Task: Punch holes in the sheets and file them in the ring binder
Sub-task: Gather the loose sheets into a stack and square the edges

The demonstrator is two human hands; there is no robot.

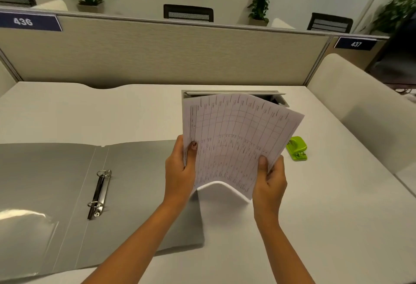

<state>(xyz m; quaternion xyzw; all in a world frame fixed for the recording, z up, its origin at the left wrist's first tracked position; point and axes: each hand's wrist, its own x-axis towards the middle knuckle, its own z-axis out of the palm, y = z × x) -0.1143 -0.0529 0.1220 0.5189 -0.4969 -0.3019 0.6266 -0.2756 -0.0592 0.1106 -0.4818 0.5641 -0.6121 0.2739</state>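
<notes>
I hold a stack of white sheets (236,135) printed with a table, lifted above the desk and bowed upward in the middle. My left hand (180,171) grips the stack's left edge, thumb on top. My right hand (271,175) grips its lower right edge. A grey ring binder (135,171) lies wide open on the desk to the left, its two metal rings (99,193) shut. A small green hole punch (297,148) sits on the desk to the right, just behind the sheets' right corner.
The white desk (326,216) ends at a beige partition (157,54) at the back. A cable tray with a raised lid (234,92) sits behind the sheets. A cream chair back (364,112) stands at the right. A clear pocket (24,227) covers the binder's left flap.
</notes>
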